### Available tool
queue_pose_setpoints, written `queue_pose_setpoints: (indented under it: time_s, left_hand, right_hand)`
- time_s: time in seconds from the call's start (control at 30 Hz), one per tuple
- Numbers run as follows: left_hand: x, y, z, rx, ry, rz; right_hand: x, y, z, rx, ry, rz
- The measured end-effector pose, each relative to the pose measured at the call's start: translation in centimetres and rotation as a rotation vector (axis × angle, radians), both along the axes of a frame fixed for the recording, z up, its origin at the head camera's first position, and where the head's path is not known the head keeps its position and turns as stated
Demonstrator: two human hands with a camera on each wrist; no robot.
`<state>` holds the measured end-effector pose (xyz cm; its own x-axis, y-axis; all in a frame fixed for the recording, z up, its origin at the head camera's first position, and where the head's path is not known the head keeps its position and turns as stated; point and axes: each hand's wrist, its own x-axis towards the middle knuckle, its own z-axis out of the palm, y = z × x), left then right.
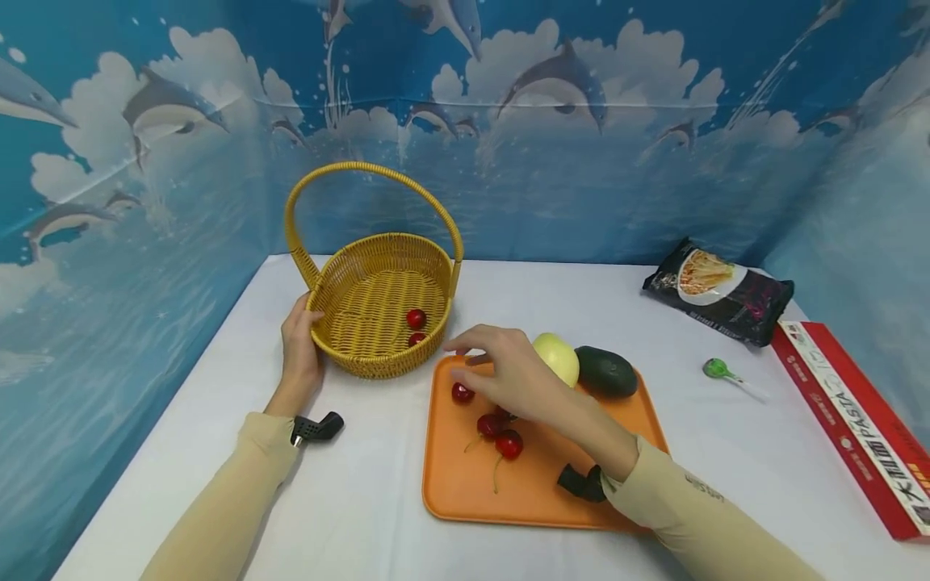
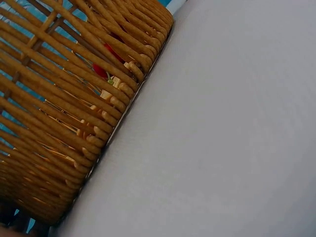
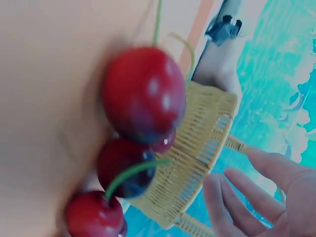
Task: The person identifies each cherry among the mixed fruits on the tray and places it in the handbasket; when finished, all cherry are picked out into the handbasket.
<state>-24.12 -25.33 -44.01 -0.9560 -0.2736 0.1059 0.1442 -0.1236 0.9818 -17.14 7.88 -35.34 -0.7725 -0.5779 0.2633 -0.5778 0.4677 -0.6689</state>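
Observation:
A yellow wicker basket (image 1: 378, 367) with a tall arched handle stands at the left, two red cherries (image 1: 416, 319) inside it. My left hand (image 1: 299, 343) holds its left side, thumb at the rim; the other fingers are largely hidden. In the left wrist view the basket's woven wall (image 2: 69, 103) shows, with red glimpsed through the gaps. Over the orange tray (image 1: 465, 504) hovers my right hand (image 1: 519, 375), fingers loosely bent with nothing between them, close to the basket's right edge. Several cherries (image 1: 508, 444) lie on the tray beneath and beside it; the right wrist view shows cherries (image 3: 144, 94) up close.
On the tray's far part sit a pale green round fruit (image 1: 557, 359) and a dark green oval fruit (image 1: 606, 373). Farther right are a black food packet (image 1: 715, 294), a green lollipop (image 1: 718, 369) and a red pasta box (image 1: 850, 420). A dolphin-print curtain (image 1: 581, 186) stands behind the table.

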Motion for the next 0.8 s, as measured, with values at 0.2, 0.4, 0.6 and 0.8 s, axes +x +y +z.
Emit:
queue_pose_setpoints:
  time_s: [0.2,0.4,0.6,0.8]
  left_hand:
    - [0.2,-0.2,-0.2,-0.005,0.026,0.002]
    - [0.3,0.1,-0.3,0.028,0.004,0.008]
    - [0.3,0.0,-0.1,0.054,0.014,0.017]
    - [0.5,0.1,-0.1,0.067,0.002,0.014]
  right_hand:
    - [1.3,-0.2,-0.8,0.037,-0.073,0.024]
    - [1.4,-0.3,-1.7,0.113,-0.09,0.029]
    - [1.1,-0.3,-2.6,0.175,-0.054,0.058]
    - [1.0,-0.1,-3.1,0.232,-0.083,0.063]
